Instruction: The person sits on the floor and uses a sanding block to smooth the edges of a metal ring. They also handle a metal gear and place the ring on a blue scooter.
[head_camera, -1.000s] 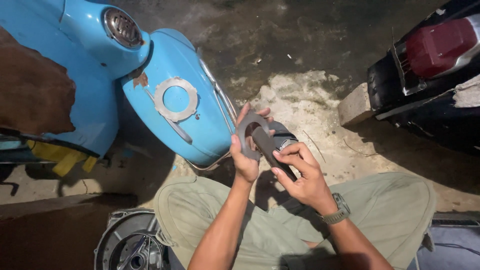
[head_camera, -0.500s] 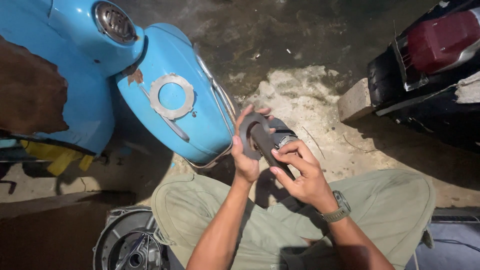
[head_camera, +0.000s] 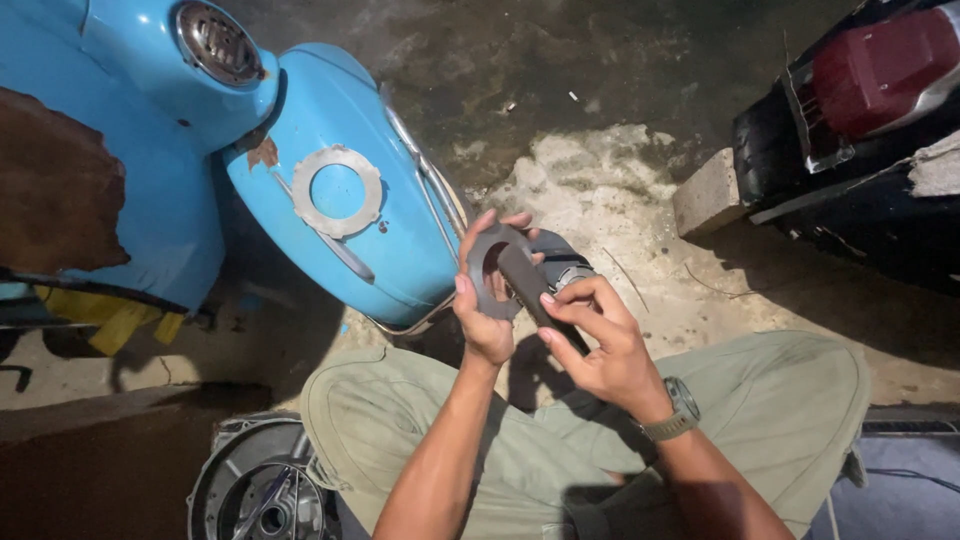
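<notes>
A stained concrete floor (head_camera: 600, 80) with a pale patch lies beyond the seated person's knees. At centre, the left hand (head_camera: 487, 315) grips a grey toothed ring plate (head_camera: 492, 268), fingers curled round its rim. The right hand (head_camera: 600, 345) pinches a dark flat strip (head_camera: 528, 285) laid across the ring. A second ring (head_camera: 337, 190) rests on the blue scooter panel (head_camera: 390, 240) at left. A brick (head_camera: 708, 195) and black scooter (head_camera: 860, 130) crowd the far right, and a round engine casing (head_camera: 260, 490) sits near left.
</notes>
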